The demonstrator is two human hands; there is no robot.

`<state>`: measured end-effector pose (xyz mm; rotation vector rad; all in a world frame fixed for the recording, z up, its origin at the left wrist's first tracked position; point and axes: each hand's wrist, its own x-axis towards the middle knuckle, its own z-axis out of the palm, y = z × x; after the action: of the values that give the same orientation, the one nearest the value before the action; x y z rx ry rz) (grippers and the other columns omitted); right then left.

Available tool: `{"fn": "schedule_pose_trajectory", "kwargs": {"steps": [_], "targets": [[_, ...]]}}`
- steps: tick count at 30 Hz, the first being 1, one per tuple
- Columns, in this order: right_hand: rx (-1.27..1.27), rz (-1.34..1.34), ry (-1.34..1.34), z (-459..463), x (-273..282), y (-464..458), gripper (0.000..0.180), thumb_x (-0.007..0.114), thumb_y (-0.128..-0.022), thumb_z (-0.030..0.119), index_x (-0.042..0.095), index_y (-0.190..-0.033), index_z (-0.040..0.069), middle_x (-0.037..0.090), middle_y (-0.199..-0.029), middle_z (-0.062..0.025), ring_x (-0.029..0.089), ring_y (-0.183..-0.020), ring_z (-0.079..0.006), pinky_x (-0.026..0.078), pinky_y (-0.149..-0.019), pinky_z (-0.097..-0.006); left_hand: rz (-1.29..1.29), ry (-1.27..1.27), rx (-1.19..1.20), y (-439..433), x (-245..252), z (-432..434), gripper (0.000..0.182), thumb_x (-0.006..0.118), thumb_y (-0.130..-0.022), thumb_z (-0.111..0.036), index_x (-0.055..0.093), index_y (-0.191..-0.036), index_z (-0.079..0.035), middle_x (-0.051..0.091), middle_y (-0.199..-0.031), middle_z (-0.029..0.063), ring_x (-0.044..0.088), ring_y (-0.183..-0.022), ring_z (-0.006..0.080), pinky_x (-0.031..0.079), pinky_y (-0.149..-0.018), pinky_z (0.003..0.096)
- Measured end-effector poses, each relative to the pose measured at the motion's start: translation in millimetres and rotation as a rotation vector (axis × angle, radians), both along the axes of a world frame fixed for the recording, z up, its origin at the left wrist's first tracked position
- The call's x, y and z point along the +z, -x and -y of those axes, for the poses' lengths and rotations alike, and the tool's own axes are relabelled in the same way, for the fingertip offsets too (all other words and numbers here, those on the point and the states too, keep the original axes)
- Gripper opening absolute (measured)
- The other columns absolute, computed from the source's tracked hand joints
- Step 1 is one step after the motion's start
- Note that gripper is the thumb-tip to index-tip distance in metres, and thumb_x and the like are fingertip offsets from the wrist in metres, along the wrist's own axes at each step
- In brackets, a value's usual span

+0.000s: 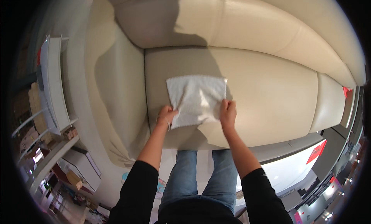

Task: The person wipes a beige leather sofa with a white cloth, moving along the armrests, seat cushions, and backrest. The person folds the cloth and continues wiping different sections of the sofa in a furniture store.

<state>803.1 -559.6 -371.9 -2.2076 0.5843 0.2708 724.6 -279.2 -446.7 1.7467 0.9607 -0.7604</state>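
A white cloth [197, 99] is spread between my two hands, just over the beige seat cushion [266, 102] of a sofa. My left hand [167, 115] grips its left edge, and a thin bracelet circles that wrist. On the opposite edge, my right hand [228, 113] pinches the fabric with curled fingers. Creases run through the middle of the cloth, and bright light falls on its lower right part. Whether its far edge rests on the cushion I cannot tell.
The padded sofa backrest [258, 23] rises beyond the seat, with an armrest [118, 79] to the left. A white-topped table [289, 166] with a red sheet [316, 151] stands at the lower right. White shelving [56, 84] is at the far left.
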Motion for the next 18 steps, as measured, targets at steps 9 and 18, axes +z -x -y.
{"fn": "schedule_pose_trajectory", "kwargs": {"steps": [9,18], "targets": [[0.272,-0.180,0.101,65,17,42,0.042,0.074,-0.086,0.048,0.059,-0.100,0.011,0.070,-0.081,-0.0108,0.067,-0.074,-0.0370,0.051,-0.063,-0.0468,-0.048,-0.085,0.094,29,31,74,0.032,0.079,-0.079,-0.023,0.057,-0.081,0.000,0.063,-0.076,0.0090,0.060,-0.069,0.0189,0.050,-0.068,0.0347],[0.105,0.017,0.158,209,0,-157,0.035,0.070,-0.089,0.038,0.061,-0.102,0.007,0.070,-0.088,-0.0206,0.067,-0.084,-0.0410,0.052,-0.070,-0.0468,0.306,-0.548,-0.191,-207,49,238,0.033,0.072,-0.084,-0.032,0.058,-0.086,-0.002,0.067,-0.083,0.0155,0.063,-0.074,0.0331,0.050,-0.072,0.0425]]}}
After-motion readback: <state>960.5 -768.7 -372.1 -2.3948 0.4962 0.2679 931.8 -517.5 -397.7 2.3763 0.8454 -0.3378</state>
